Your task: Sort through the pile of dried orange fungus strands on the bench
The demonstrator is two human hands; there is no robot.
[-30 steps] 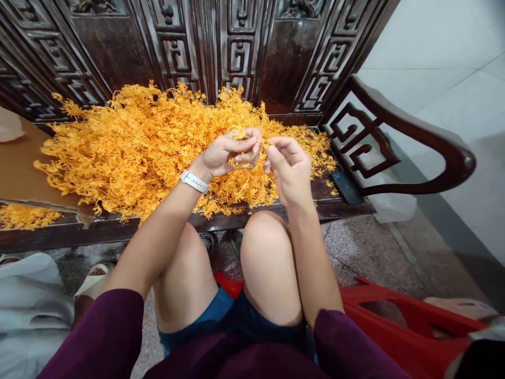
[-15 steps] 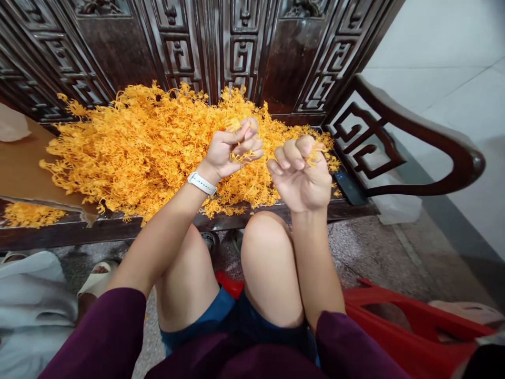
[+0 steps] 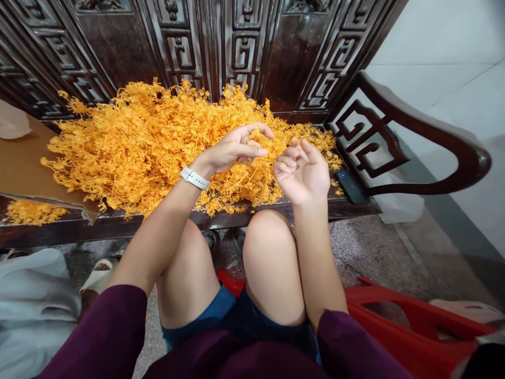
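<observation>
My left hand [image 3: 236, 147], with a pale watch band [image 3: 194, 178] on its wrist, is over the front right of a big heap of orange, spindly plastic-looking pieces [image 3: 158, 142]. Its thumb and index finger are spread apart. Orange shows between them, and I cannot tell whether that is a loose piece or the heap behind. The other fingers are partly hidden. My right hand [image 3: 302, 171] is palm up just to the right, fingers loosely curled and apart, with no piece visible in it. The two hands do not touch.
The heap lies on a dark carved wooden bench [image 3: 337, 210] with a curved armrest [image 3: 426, 121]. A dark phone-like object [image 3: 352, 185] rests by the armrest. Cardboard [image 3: 39, 163] is at the left. A red plastic stool [image 3: 410, 321] stands right; another person's sandalled foot [image 3: 98, 273] shows left.
My left thumb and index finger have spread from a pinch on an orange piece, and the hand has tipped forward. The orange piece in my right fingers no longer shows; those fingers have loosened.
</observation>
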